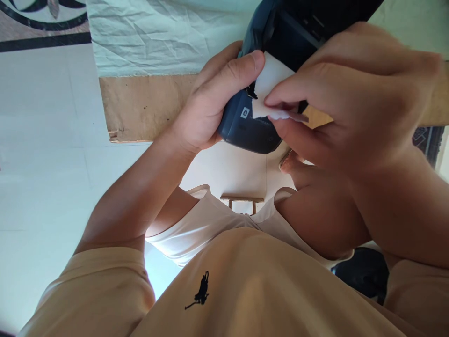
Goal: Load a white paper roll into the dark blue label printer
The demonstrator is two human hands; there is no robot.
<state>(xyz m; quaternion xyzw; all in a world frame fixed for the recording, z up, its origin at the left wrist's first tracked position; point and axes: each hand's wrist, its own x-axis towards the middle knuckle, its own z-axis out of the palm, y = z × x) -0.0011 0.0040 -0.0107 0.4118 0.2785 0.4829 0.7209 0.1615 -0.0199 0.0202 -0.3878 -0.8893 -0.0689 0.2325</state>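
Observation:
My left hand [213, 107] is wrapped around a dark blue device [250, 131] that carries a small Bluetooth label, with the thumb lying across its upper edge. My right hand [351, 93] pinches a small white piece of cloth or tissue [270, 89] and presses it against the device's side, just right of my left thumb. Both hands hold the device in the air above my lap. My right hand hides the device's far end.
A wooden board [143, 107] covered by a crumpled pale sheet [157, 32] lies behind the hands. White tiled floor [45, 140] fills the left. Below are my beige shirt [245, 290], white shorts, a small wooden stool [242, 202] and a dark object [365, 271] at lower right.

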